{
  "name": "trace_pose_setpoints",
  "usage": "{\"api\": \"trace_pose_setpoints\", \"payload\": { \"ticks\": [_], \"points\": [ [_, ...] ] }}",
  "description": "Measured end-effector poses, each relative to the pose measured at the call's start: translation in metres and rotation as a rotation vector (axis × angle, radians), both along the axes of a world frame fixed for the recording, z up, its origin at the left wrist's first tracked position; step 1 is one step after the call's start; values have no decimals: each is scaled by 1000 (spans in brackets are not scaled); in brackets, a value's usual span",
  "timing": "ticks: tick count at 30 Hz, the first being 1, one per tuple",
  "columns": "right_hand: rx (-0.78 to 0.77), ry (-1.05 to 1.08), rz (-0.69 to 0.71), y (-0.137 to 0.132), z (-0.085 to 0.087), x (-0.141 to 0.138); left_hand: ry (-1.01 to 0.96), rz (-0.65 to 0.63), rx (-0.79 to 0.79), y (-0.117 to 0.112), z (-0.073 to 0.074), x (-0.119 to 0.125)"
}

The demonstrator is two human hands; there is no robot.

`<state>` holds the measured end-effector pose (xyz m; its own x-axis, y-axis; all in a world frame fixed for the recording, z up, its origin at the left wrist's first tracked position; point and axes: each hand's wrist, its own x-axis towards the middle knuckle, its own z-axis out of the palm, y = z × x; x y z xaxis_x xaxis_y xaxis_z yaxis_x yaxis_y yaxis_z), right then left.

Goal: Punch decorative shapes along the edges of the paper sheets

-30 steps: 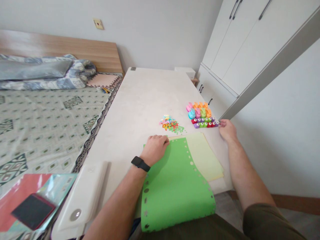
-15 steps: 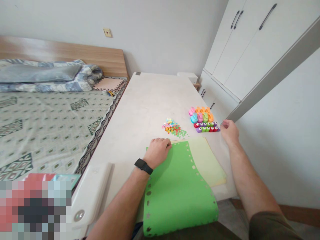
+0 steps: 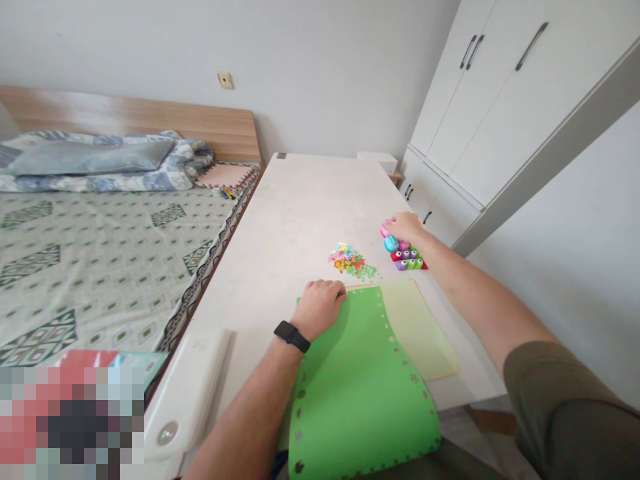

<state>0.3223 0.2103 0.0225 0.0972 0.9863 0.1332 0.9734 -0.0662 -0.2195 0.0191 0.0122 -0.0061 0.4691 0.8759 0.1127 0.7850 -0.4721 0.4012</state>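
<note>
My left hand (image 3: 320,310) is closed on the far edge of a green paper sheet (image 3: 360,380). Punched shapes line the sheet's borders, and its near end curls over the table edge. Under it lie pale yellow sheets (image 3: 425,333). At the right side of the table, my right hand (image 3: 407,228) has its fingers closed at a pink craft punch (image 3: 385,231) in the back row. A blue punch (image 3: 391,245) stands just in front. Small eyed punches (image 3: 410,260) in red, purple and green form the front rows; the hand and forearm hide several others.
A pile of colourful paper cutouts (image 3: 353,261) lies beyond the green sheet. On the left of the white table (image 3: 320,193) is a long white device (image 3: 187,393). A bed (image 3: 115,267) runs along the left, and white cabinets (image 3: 465,113) stand at the right.
My right hand has moved left and away from me, from the right end of the punch rows to the pink punch. My left hand keeps its hold on the green sheet.
</note>
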Motion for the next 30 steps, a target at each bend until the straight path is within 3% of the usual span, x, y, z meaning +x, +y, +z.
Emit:
{"api": "trace_pose_setpoints", "payload": {
  "ticks": [9, 15, 17, 20, 25, 30],
  "points": [
    [19, -21, -66, 25, -12, -19, -1, 1, 25, 2, -4, -2],
    [159, 30, 5, 18, 7, -29, -21, -2, 22, 2, -3, -3],
    [286, 102, 49, 5, 20, -35, -27, -3, 23, 2, -3, -3],
    [421, 384, 155, -34, 34, -44, -34, -3, 28, 2, -3, -3],
    [100, 1040, 397, -115, 26, -58, -46, 1, 22, 4, -7, -3],
    [-1, 1193, 417, -157, -6, -62, -63, -2, 30, 5, -10, -2]
  ]
}}
